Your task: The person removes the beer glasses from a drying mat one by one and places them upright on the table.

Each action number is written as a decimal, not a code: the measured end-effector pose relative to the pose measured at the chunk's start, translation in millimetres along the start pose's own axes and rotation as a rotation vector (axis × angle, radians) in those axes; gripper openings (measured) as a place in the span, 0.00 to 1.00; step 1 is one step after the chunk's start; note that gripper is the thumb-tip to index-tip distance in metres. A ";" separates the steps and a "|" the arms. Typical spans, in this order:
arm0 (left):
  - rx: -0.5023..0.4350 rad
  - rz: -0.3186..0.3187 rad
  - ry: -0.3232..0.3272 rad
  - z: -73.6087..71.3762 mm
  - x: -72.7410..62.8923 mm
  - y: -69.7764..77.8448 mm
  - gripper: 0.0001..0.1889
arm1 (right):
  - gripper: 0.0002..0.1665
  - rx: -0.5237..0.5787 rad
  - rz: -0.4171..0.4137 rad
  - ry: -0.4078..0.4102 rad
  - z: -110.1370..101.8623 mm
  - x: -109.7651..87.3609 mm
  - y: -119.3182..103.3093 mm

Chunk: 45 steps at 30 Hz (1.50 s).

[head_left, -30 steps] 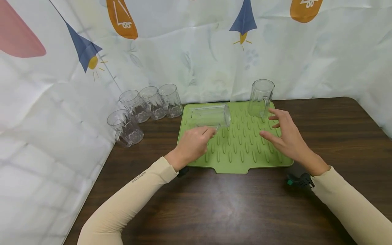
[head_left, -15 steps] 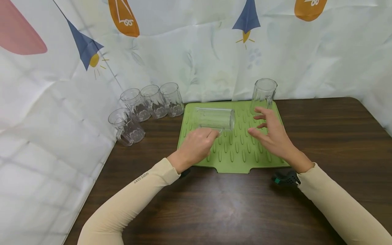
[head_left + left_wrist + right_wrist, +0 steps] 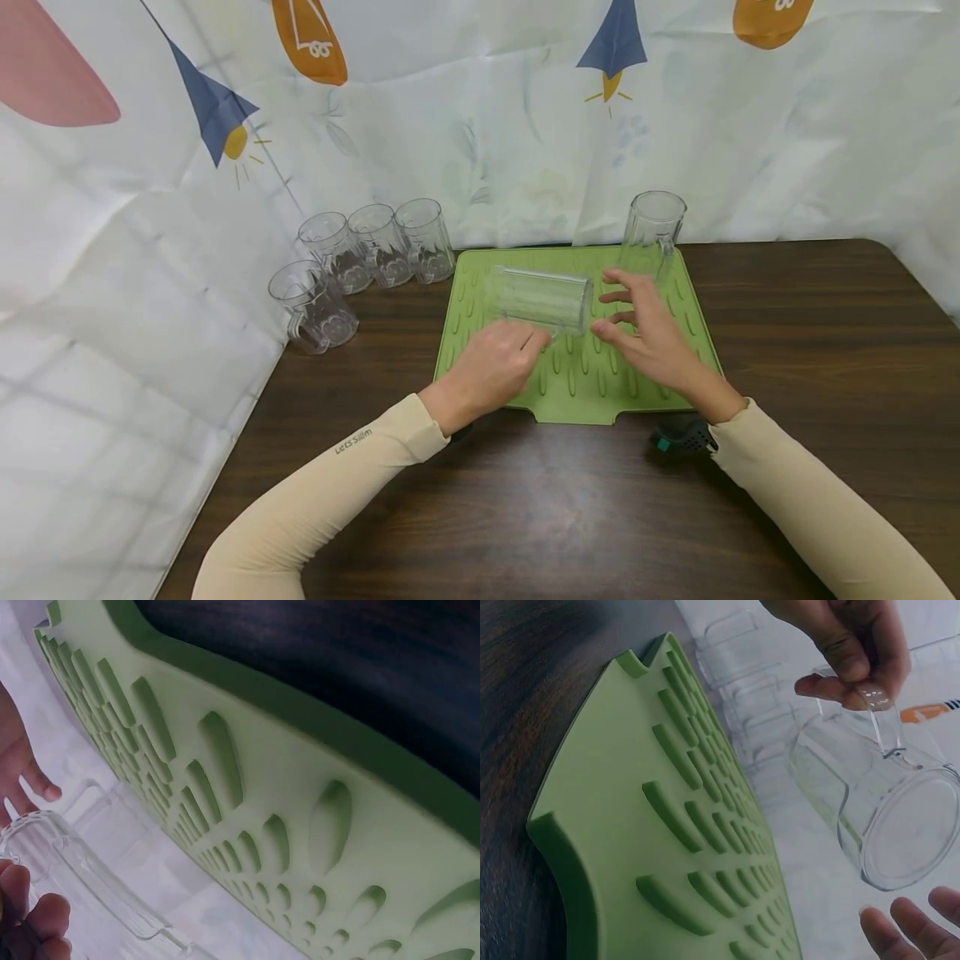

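My left hand (image 3: 495,367) grips the handle of a clear glass mug (image 3: 543,298), which is tipped on its side over the green drying mat (image 3: 573,404). In the right wrist view the mug's round base (image 3: 915,829) faces my right hand, with the handle pinched between left thumb and fingers. My right hand (image 3: 645,333) is spread, its fingertips close to the base without holding anything. Behind it, a second mug (image 3: 654,221) stands upright on the mat's back right corner, its lower part partly covered by my right hand.
Several upright glass mugs (image 3: 426,242) are grouped on the dark wooden table (image 3: 487,517) left of the mat. A printed white curtain (image 3: 525,125) hangs right behind the mat and along the left side.
My left hand has moved slightly right with the mug, whose base now tilts a little lower. My right hand has come left from near the standing mug to the held mug's base.
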State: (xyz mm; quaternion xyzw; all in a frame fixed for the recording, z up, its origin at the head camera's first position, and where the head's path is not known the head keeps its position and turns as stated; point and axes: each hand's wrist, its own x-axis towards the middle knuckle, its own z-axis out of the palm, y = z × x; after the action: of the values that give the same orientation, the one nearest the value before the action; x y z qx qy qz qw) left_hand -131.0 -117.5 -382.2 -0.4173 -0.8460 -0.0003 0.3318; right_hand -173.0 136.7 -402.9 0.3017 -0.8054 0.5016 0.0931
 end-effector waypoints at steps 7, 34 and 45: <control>0.075 0.018 0.027 1.7 -1.1 3.4 0.04 | 0.45 0.011 0.028 -0.009 6.2 0.5 -0.8; 0.046 0.049 -0.007 -6.4 2.1 7.4 0.17 | 0.40 0.044 0.057 0.063 7.5 5.1 -8.1; -0.290 -0.028 0.107 -23.1 9.1 -1.6 0.12 | 0.41 0.073 -0.006 0.126 -1.3 9.4 -14.9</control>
State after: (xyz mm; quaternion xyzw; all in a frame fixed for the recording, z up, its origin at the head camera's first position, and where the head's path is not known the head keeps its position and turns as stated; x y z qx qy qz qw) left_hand -123.1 -118.5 -358.7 -0.4482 -0.8240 -0.1495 0.3128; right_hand -172.1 129.4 -386.8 0.2753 -0.7780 0.5486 0.1341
